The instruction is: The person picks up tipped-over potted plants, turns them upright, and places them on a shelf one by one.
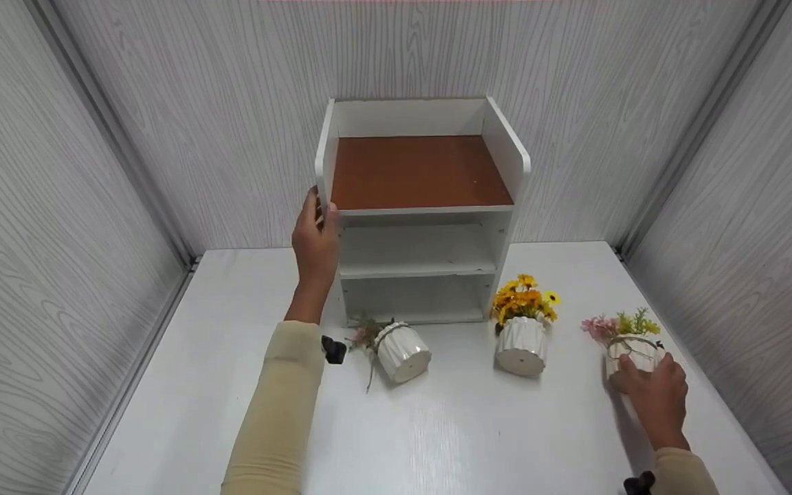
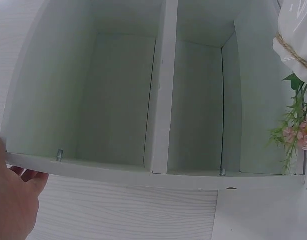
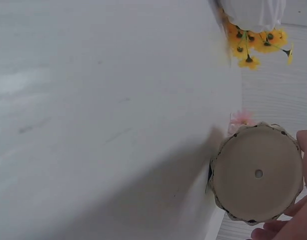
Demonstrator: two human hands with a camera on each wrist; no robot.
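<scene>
Grips pot [image 1: 642, 349] in curled right hand [image 1: 658, 397], with base [image 3: 243, 165] facing wrist and flowers [image 1: 602, 328] pointing away, well right of shelf [image 1: 416, 249], while pinching shelf's left wall [image 1: 327, 148] in left hand [image 1: 315, 246].

"Where's the left hand [image 1: 317, 247]?"
"Gripping the left side panel [image 1: 325, 155] of the white shelf unit [image 1: 423, 211], beside its brown top [image 1: 423, 172]."
"And the right hand [image 1: 658, 395]?"
"Holding the pot of pink and yellow-green flowers [image 1: 633, 350], near the right edge of the counter [image 1: 423, 440]."
"The others?"
"Lying before the unit: a yellow-flowered pot [image 1: 523, 344] rightward, a cord-tied pot [image 1: 404, 352] leftward."
</scene>
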